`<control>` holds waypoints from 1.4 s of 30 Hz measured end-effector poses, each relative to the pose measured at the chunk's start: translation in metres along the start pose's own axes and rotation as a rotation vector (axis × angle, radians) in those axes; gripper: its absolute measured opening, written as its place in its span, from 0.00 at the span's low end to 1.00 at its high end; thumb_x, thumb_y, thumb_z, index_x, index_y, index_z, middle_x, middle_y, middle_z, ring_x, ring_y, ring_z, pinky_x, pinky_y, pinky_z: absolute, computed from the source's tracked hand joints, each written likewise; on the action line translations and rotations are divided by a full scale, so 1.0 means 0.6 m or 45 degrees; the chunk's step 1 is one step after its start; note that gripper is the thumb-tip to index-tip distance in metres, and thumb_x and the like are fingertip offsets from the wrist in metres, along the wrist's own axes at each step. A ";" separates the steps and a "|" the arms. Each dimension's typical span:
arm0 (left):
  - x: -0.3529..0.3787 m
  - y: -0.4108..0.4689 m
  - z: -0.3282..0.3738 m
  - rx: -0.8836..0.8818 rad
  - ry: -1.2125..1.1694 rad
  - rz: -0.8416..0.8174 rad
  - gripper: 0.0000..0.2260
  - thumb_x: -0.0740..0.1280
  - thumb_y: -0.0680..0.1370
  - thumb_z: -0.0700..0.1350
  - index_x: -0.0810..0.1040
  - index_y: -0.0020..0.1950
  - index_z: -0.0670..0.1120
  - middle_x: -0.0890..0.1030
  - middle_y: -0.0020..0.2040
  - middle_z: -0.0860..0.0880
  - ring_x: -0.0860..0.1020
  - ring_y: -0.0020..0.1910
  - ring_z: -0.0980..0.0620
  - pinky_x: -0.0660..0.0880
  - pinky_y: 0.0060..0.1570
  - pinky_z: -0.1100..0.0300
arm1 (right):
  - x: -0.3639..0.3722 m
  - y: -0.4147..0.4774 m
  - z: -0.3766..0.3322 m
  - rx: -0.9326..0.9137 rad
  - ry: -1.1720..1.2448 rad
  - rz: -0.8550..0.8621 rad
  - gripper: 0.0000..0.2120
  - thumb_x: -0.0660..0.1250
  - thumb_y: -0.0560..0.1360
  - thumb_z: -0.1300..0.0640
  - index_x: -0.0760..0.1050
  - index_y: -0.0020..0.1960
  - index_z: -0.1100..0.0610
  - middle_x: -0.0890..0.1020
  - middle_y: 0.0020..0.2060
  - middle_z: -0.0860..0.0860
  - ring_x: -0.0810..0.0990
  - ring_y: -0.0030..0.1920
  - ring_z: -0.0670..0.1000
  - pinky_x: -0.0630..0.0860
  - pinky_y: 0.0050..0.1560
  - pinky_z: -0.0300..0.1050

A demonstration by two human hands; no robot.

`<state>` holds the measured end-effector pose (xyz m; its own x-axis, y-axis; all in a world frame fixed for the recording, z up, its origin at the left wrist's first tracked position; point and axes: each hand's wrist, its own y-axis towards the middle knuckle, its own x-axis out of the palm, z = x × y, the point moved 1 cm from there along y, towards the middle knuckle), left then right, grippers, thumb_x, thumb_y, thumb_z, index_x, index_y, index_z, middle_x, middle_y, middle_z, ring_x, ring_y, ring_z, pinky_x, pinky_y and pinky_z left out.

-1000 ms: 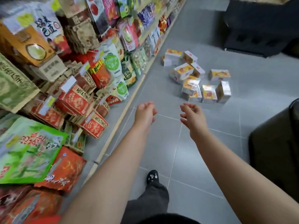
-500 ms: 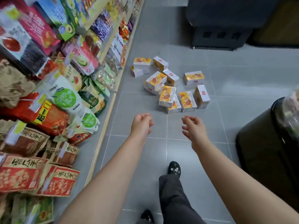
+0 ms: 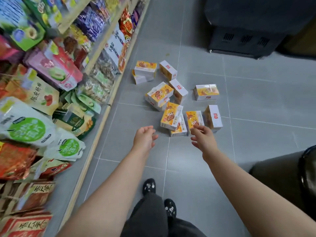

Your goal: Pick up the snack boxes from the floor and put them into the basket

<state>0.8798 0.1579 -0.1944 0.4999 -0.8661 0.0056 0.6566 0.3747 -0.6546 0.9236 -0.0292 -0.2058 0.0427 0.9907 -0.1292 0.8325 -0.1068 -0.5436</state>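
Several white and yellow snack boxes (image 3: 171, 117) lie scattered on the grey tiled floor (image 3: 256, 134) ahead of me. Both arms reach forward over the floor. My left hand (image 3: 144, 138) hovers just short of the pile, fingers loosely curled and apart, holding nothing. My right hand (image 3: 203, 138) is open, its fingertips level with the nearest box (image 3: 194, 119), whose lower edge it overlaps; I cannot tell if it touches. A dark rounded object (image 3: 307, 177) at the right edge may be the basket; only part of it shows.
A wooden shelf unit (image 3: 102, 120) packed with snack bags runs along the left. A black cabinet (image 3: 248, 40) stands at the far end of the aisle. A dark bulky shape (image 3: 277, 178) sits at lower right. My feet in dark slippers (image 3: 149, 185) stand on the tiles below.
I have stepped closer: the boxes have come nearer to my hands, and the shelf has slid back on the left. Both hands stay outstretched and empty.
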 end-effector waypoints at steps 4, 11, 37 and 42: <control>0.039 0.118 0.027 -0.063 0.057 0.025 0.07 0.60 0.78 0.41 0.73 0.49 0.52 0.77 0.47 0.52 0.77 0.44 0.53 0.69 0.41 0.61 | 0.035 0.126 -0.037 0.036 -0.074 -0.040 0.12 0.65 0.77 0.58 0.71 0.60 0.56 0.76 0.47 0.53 0.76 0.42 0.49 0.76 0.47 0.46; 0.132 0.374 0.089 -0.117 0.189 -0.014 0.08 0.59 0.79 0.42 0.73 0.57 0.50 0.77 0.44 0.54 0.76 0.41 0.56 0.68 0.38 0.62 | 0.104 0.375 -0.062 0.093 -0.203 -0.133 0.21 0.66 0.76 0.58 0.68 0.68 0.54 0.78 0.47 0.52 0.78 0.46 0.52 0.76 0.41 0.42; 0.277 1.096 -0.399 -0.846 -0.131 -0.071 0.23 0.72 0.73 0.49 0.69 0.66 0.48 0.78 0.50 0.43 0.77 0.45 0.44 0.73 0.53 0.41 | 0.221 1.222 0.345 0.095 -0.777 -0.249 0.49 0.73 0.58 0.33 0.61 0.73 0.48 0.69 0.69 0.56 0.75 0.64 0.59 0.75 0.62 0.59; 0.269 1.081 -0.369 -0.734 -0.133 0.039 0.29 0.75 0.70 0.48 0.69 0.69 0.48 0.81 0.44 0.45 0.81 0.37 0.48 0.80 0.32 0.52 | 0.215 1.214 0.357 0.186 -0.634 -0.189 0.45 0.74 0.55 0.33 0.65 0.66 0.49 0.76 0.60 0.54 0.79 0.56 0.58 0.78 0.56 0.60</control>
<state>1.2615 0.1881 -0.7855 0.5860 -0.8095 0.0356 0.2424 0.1332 -0.9610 1.4171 0.0028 -0.7960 -0.3657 0.8402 -0.4004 0.7227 -0.0148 -0.6910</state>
